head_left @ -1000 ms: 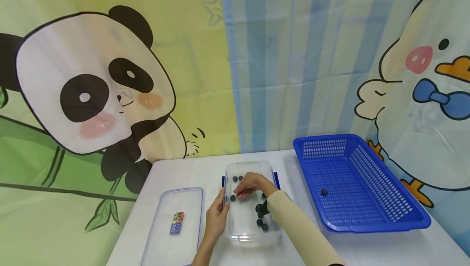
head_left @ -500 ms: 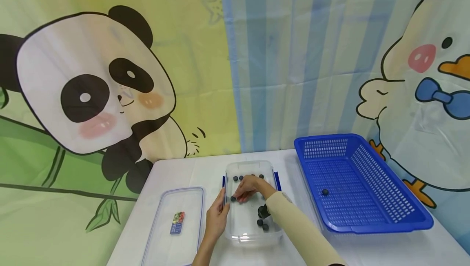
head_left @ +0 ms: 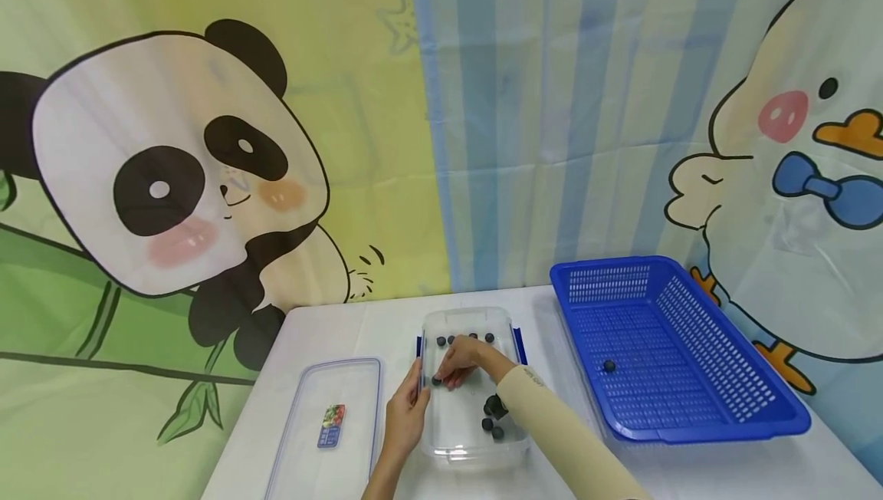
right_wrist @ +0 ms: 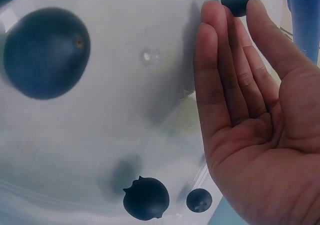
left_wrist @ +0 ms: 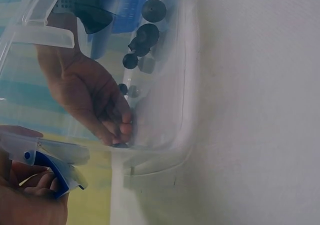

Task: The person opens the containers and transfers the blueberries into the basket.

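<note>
A clear plastic food container (head_left: 451, 442) with blue side latches stands on the white table. My left hand (head_left: 405, 417) holds its left side; in the left wrist view the fingers curl at the blue latch (left_wrist: 59, 177). Inside the container, my right hand (head_left: 461, 360) reaches to the left wall. Its thumb and fingertips pinch a blueberry (right_wrist: 236, 1), seen in the right wrist view. Other blueberries lie on the container floor: a row near the far end and a group (head_left: 487, 424) at the near right, partly hidden by the dark camera on my right wrist.
Right of the container stands a blue perforated basket (head_left: 717, 434) with one blueberry (head_left: 609, 366) in it. A clear lid (head_left: 348, 377) with a blue seal and a printed label (head_left: 331, 426) lies flat on the left. A cartoon curtain (head_left: 483, 139) hangs behind the table.
My right hand has moved a little left and down to the blueberry by the left wall, and its fingertips have closed on it. My left hand stays at the container's side.
</note>
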Available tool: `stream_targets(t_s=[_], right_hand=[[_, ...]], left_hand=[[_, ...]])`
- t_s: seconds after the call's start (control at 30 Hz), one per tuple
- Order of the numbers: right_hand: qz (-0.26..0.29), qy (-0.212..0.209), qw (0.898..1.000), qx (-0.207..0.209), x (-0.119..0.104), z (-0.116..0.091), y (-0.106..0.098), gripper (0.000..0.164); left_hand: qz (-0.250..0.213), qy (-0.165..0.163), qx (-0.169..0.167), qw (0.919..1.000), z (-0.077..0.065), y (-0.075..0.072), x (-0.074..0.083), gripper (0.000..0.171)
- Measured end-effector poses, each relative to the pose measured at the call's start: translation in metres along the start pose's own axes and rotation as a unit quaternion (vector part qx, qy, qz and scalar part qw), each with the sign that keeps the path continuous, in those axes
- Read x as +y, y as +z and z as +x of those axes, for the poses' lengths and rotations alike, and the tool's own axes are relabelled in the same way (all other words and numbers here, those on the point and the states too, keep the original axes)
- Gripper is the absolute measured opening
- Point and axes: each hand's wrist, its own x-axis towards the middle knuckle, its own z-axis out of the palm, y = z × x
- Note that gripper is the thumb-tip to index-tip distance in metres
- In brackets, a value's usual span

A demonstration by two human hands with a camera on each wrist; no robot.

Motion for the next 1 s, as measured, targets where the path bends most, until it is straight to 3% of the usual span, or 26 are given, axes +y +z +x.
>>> stream_targets(t_s=[0.23,0.47,0.63,0.73,1.0], right_hand=[[0.009,-0.012,1.0,-0.024,0.0,-0.005,-0.006,0.01],[0.078,-0.025,0.995,-0.058,0.003,-0.009,-0.02,0.013],[0.123,-0.046,0.988,-0.077,0.002,-0.007,-0.023,0.014],[0.141,-0.05,0.985,-0.088,-0.001,-0.005,-0.022,0.014],[0.178,-0.045,0.978,-0.097,-0.002,-0.009,-0.022,0.015]], left_hand=[[0.005,0.025,0.001,0.9997,0.0,-0.001,0.003,0.048],[-0.011,0.021,-0.001,0.9997,-0.004,-0.005,0.035,0.046],[0.008,0.012,0.002,0.9999,-0.006,-0.006,0.042,0.046],[-0.002,0.01,0.002,0.9999,-0.006,-0.006,0.039,0.046],[0.003,0.021,0.005,0.9998,0.001,0.0,-0.002,0.048]])
